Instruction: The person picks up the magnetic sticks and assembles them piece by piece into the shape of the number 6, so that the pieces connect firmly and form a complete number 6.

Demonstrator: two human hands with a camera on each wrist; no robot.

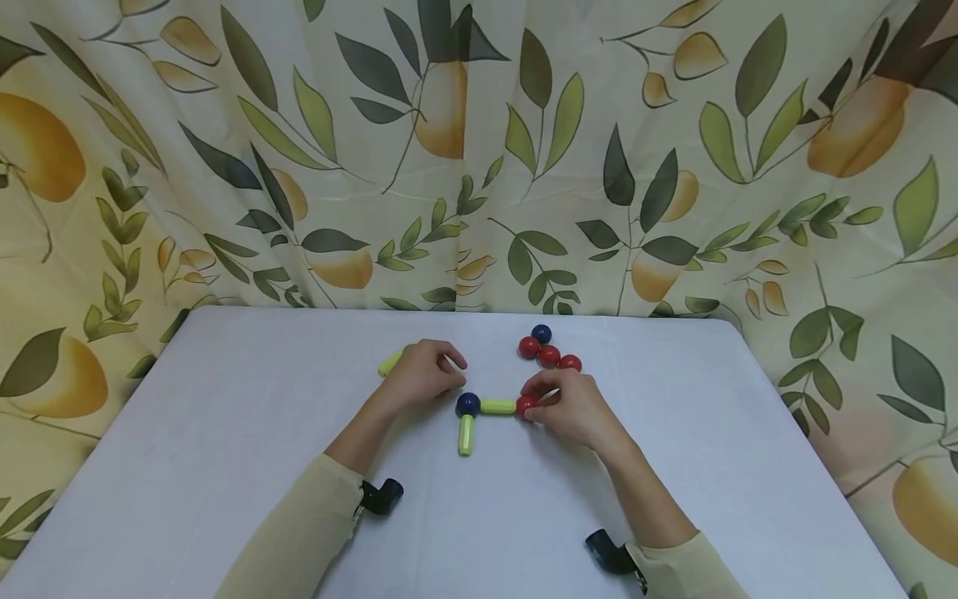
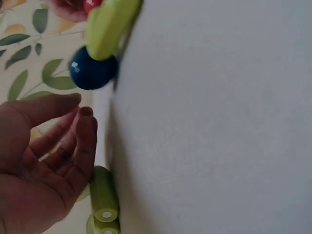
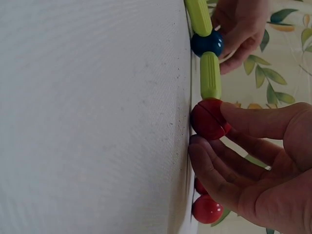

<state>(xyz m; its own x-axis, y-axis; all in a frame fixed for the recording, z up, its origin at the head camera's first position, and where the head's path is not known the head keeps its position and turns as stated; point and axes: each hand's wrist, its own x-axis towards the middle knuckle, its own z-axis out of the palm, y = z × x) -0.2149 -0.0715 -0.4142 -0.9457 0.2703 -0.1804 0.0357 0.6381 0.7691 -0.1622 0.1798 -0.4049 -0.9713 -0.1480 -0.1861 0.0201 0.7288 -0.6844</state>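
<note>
My right hand [image 1: 572, 408] pinches a red ball [image 3: 209, 119] between thumb and fingers. That ball joins the right end of a lime-green rod [image 1: 497, 407]. At the rod's left end sits a dark blue ball [image 1: 467, 404], and a second green rod [image 1: 466, 436] runs from it toward the near edge. My left hand [image 1: 425, 372] is just up and left of the blue ball, apart from it, with fingers loosely bent and nothing between them. Beside that hand lie loose green rods [image 2: 105, 195], partly hidden in the head view.
Behind my right hand lie several loose red balls [image 1: 550, 356] and one dark blue ball [image 1: 541, 334]. A white cloth covers the table [image 1: 224, 433]. A curtain [image 1: 494, 166] with a fruit and leaf print hangs along the table's far side.
</note>
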